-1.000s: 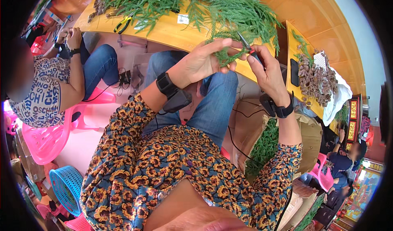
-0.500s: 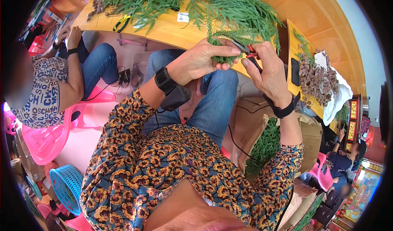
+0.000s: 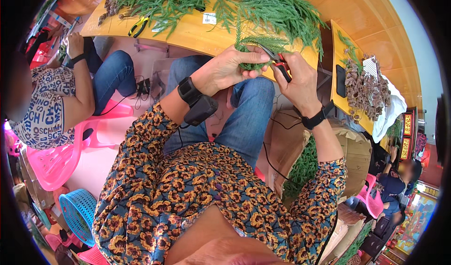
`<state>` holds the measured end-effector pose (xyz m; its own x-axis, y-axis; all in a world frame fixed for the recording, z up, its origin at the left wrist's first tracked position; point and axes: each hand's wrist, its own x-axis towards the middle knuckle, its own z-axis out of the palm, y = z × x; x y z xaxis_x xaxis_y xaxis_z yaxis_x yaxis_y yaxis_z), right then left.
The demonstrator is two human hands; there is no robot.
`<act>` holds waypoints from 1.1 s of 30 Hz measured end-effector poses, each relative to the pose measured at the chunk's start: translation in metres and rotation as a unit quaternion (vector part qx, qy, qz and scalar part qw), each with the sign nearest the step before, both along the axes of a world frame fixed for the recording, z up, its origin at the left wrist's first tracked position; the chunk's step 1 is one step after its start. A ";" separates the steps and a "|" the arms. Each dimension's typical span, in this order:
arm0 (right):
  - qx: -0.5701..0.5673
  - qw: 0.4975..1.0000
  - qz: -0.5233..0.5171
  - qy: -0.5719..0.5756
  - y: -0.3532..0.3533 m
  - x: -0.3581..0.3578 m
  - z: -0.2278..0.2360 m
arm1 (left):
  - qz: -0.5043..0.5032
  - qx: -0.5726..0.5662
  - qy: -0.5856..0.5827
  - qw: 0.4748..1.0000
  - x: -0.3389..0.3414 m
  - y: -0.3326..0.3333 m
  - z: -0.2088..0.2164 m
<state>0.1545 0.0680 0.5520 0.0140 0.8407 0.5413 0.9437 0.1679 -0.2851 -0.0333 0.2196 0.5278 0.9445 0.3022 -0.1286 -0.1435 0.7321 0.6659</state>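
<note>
My left hand (image 3: 230,67) is closed on a green artificial pine sprig (image 3: 256,43), pinching it between thumb and fingers above my knees. Parts of the sprig stick out above and below the fingers. My right hand (image 3: 299,79) grips red-and-black handled pliers (image 3: 281,64), whose metal jaws meet the sprig at my left thumb tip. Whether the jaws are closed on a stem is too small to tell. Beyond my hands, heaps of green sprigs (image 3: 282,14) lie on the yellow wooden table (image 3: 188,34).
Yellow-handled pliers (image 3: 138,26) lie at the table's edge. A bunch of brown pine cones (image 3: 366,89) and a black phone (image 3: 340,81) are on the right. A cardboard box (image 3: 350,152) of greenery stands beside me. At left, a co-worker (image 3: 51,100) sits near a blue basket (image 3: 77,213).
My right hand has turned and drawn its fingers in around the pliers' handles, and its wrist has shifted slightly left. My left hand keeps the sprig, moving very little.
</note>
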 end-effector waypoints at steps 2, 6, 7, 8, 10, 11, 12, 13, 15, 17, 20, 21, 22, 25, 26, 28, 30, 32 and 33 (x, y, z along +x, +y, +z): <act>0.006 1.000 -0.005 -0.003 0.001 0.007 -0.014 | 0.013 -0.028 0.032 0.999 0.005 -0.001 -0.007; -0.003 0.999 -0.008 0.032 0.005 0.019 -0.040 | -0.050 -0.125 0.001 0.991 0.016 0.009 -0.044; -0.010 0.999 -0.010 0.033 0.006 0.022 -0.044 | -0.049 -0.125 0.001 0.991 0.018 0.011 -0.050; -0.017 0.999 -0.011 0.034 0.007 0.024 -0.048 | -0.059 -0.131 -0.002 0.990 0.020 0.014 -0.056; -0.025 0.999 -0.012 0.035 0.008 0.029 -0.055 | -0.081 -0.145 -0.010 0.986 0.021 0.016 -0.064; -0.053 0.994 0.011 0.092 0.008 0.031 -0.057 | -0.080 -0.145 -0.010 0.986 0.021 0.016 -0.066; -0.081 0.985 0.034 0.148 0.008 0.033 -0.060 | -0.089 -0.134 -0.015 0.987 0.020 0.016 -0.068; -0.109 0.971 0.056 0.204 0.007 0.035 -0.062 | -0.097 -0.124 -0.021 0.987 0.020 0.016 -0.070; -0.125 0.965 0.061 0.225 0.005 0.035 -0.060 | -0.105 -0.112 -0.027 0.988 0.017 0.017 -0.074; -0.156 0.949 0.070 0.266 0.005 0.033 -0.055 | -0.101 -0.114 -0.036 0.988 0.013 0.017 -0.079; -0.122 0.921 0.071 0.363 0.006 0.037 -0.069 | -0.104 -0.116 -0.059 0.986 0.006 0.022 -0.085; -0.105 0.903 0.072 0.411 0.007 0.040 -0.073 | -0.110 -0.117 -0.078 0.984 0.003 0.026 -0.087; -0.108 0.902 0.076 0.410 0.008 0.044 -0.075 | -0.113 -0.119 -0.096 0.982 -0.002 0.029 -0.087; -0.221 0.864 -0.068 0.447 0.014 0.061 -0.084 | -0.052 -0.004 -0.008 0.999 -0.033 0.043 -0.083; -0.227 0.863 -0.055 0.448 0.018 0.064 -0.093 | -0.020 0.054 0.040 0.998 -0.050 0.047 -0.080; -0.238 0.870 -0.105 0.418 0.021 0.069 -0.119 | 0.008 0.081 0.064 0.995 -0.082 0.059 -0.077; -0.248 0.875 -0.118 0.399 0.031 0.068 -0.143 | 0.061 0.138 0.108 0.983 -0.113 0.068 -0.079; -0.236 0.878 -0.114 0.400 0.043 0.054 -0.165 | 0.110 0.167 0.133 0.971 -0.161 0.081 -0.094; -0.230 0.879 -0.115 0.401 0.046 0.047 -0.175 | 0.144 0.197 0.154 0.957 -0.189 0.089 -0.103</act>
<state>0.2015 0.1144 0.3774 0.4336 0.8936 -0.1160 0.4027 -0.3074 -0.8622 -0.2222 0.3084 0.4244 0.7503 0.6270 -0.2096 -0.0546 0.3747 0.9255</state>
